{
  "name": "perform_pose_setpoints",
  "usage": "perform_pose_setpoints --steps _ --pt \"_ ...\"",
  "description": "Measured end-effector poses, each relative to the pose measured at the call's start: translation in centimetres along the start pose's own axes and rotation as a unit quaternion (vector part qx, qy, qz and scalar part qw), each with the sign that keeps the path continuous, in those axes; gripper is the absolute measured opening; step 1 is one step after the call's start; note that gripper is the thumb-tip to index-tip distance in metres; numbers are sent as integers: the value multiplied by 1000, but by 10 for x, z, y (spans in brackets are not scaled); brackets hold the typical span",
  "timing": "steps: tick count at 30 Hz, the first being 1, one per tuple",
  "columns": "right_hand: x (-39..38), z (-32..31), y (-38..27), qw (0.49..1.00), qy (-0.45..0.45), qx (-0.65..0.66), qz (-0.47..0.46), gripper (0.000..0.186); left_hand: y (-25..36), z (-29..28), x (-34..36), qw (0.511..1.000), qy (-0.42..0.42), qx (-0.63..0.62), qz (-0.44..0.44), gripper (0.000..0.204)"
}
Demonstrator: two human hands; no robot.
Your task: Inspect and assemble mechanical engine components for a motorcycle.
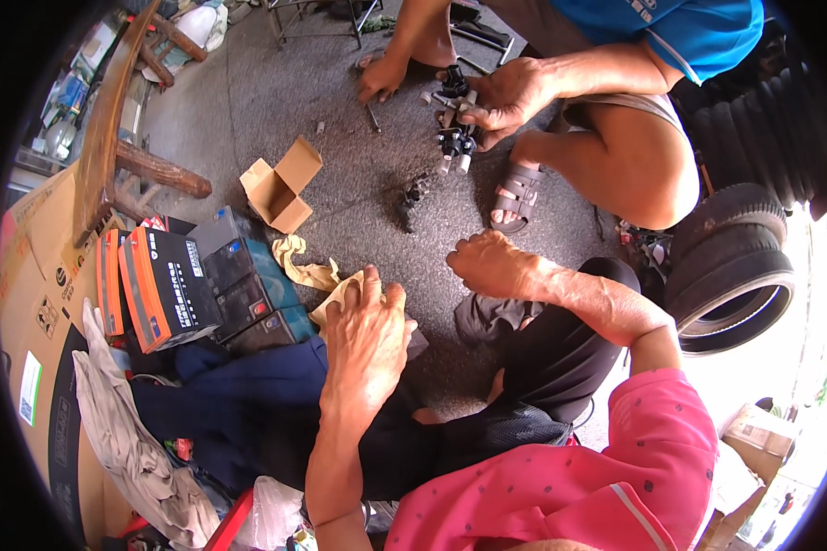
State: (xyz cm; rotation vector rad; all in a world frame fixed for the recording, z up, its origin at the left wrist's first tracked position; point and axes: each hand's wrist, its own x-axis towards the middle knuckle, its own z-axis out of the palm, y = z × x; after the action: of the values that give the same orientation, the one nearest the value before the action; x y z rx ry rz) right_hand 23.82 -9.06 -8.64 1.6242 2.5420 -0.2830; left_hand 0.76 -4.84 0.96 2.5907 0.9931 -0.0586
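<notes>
My left hand is over crumpled yellow paper beside dark batteries, fingers bent and apart; whether it touches the paper is unclear. My right hand hangs above my right leg with fingers curled, their undersides hidden. A small black part lies on the ground just beyond it, near an open cardboard box. Across from me, a co-worker in a blue shirt holds a black-and-metal assembly in one hand; their other hand is low near a thin metal tool.
Batteries and orange-black boxes stand at left, beside large cardboard and a wooden frame. Tires are stacked at right. The co-worker's sandaled foot is ahead. A metal rack stands at the back.
</notes>
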Motion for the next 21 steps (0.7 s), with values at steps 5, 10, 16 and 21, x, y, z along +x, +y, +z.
perform_pose_setpoints --steps 5,10,16,21 --pt "0 -4 0 1000 4 30 -3 14 0 1 2 1000 -11 12 -1 41" --pt "1 -5 0 999 -25 31 1 16 1 -2 3 999 -24 24 -5 41" --pt "0 -6 -3 999 -41 -4 1 16 -1 -2 2 1000 -18 22 -5 41" --pt "3 -9 -2 997 -80 15 17 16 -1 -1 3 1000 -9 18 -7 41"
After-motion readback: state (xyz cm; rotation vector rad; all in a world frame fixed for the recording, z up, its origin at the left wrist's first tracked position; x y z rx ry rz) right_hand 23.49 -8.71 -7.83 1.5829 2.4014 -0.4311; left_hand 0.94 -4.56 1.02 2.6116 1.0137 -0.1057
